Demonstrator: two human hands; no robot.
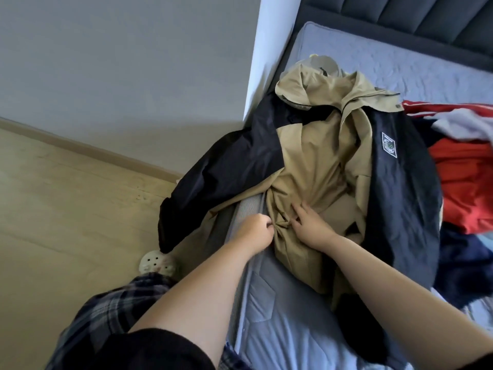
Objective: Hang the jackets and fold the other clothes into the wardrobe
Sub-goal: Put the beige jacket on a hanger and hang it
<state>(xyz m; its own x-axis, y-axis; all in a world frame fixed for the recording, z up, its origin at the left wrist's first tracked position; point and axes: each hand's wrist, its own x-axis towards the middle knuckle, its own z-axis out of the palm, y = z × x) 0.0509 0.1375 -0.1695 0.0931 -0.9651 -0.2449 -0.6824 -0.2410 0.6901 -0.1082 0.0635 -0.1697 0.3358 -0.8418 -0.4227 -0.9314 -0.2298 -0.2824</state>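
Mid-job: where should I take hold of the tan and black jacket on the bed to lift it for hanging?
Probably at the collar below the hood, coming from above at the headboard end. The tan and black jacket lies open, hood farthest away. The left hand pinches bunched lining low down, the right hand rests beside it; a low grip would lift it upside down.

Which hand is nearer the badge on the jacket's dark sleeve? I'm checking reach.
Right. The right hand lies on the tan cloth, below and left of the badge; the left hand pinches cloth at the bed edge, farther left.
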